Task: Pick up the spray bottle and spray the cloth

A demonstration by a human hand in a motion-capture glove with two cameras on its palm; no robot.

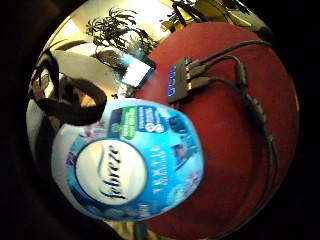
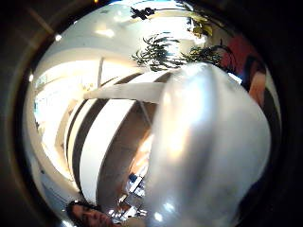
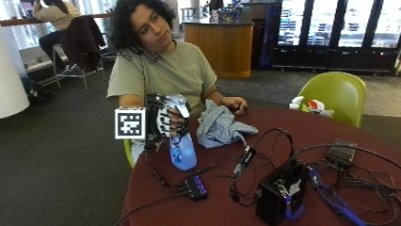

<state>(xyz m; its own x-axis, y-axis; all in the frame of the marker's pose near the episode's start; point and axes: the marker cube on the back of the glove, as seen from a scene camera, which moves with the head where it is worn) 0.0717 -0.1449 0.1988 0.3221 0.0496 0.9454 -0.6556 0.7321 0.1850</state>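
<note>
Outside view first: nearest the camera, a black box (image 3: 280,197) and a small USB hub (image 3: 196,187) are lying among cables on the round red table (image 3: 263,141). Just beyond, the gloved right hand (image 3: 166,117) is gripping the spray bottle (image 3: 181,153) by its head, fingers curled round it, the blue bottle standing upright with its base at the table. Beside it the bare left hand (image 3: 235,104) is holding up a crumpled blue cloth (image 3: 219,127). Farther back, a green chair (image 3: 335,94) is standing behind the table.
</note>
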